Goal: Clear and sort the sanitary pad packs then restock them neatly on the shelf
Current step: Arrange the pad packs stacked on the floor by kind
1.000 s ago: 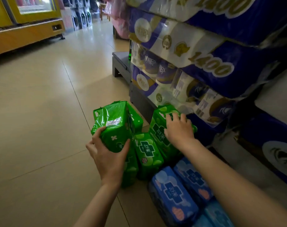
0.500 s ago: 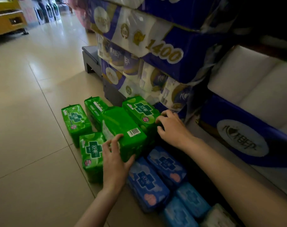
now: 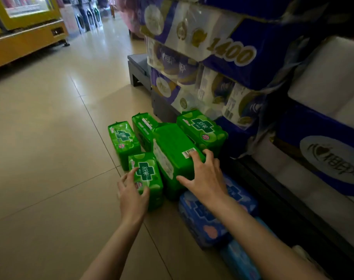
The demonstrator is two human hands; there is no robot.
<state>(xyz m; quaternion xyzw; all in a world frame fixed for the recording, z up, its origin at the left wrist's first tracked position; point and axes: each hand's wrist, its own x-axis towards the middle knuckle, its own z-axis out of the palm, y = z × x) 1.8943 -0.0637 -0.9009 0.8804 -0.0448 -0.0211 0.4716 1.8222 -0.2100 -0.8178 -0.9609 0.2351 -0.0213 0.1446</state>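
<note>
Several green sanitary pad packs lie grouped on the tiled floor beside the shelf base. My left hand (image 3: 132,194) curls around the near small green pack (image 3: 146,176), thumb and fingers on its sides. My right hand (image 3: 205,177) rests with spread fingers on the large green pack (image 3: 173,150) that lies label-down with its barcode up. More green packs lie behind: one at far left (image 3: 123,141), one at the back (image 3: 144,129), one at the right (image 3: 201,128). Blue packs (image 3: 204,219) lie under my right forearm.
Big purple-and-white toilet paper bundles (image 3: 222,51) fill the shelf on the right, above a dark shelf base (image 3: 138,67). A yellow cabinet (image 3: 24,31) stands at the far left across the tiled aisle floor (image 3: 50,138).
My left hand has shifted from the large green pack to the small near pack. My right hand has come from the far right pack onto the large green pack.
</note>
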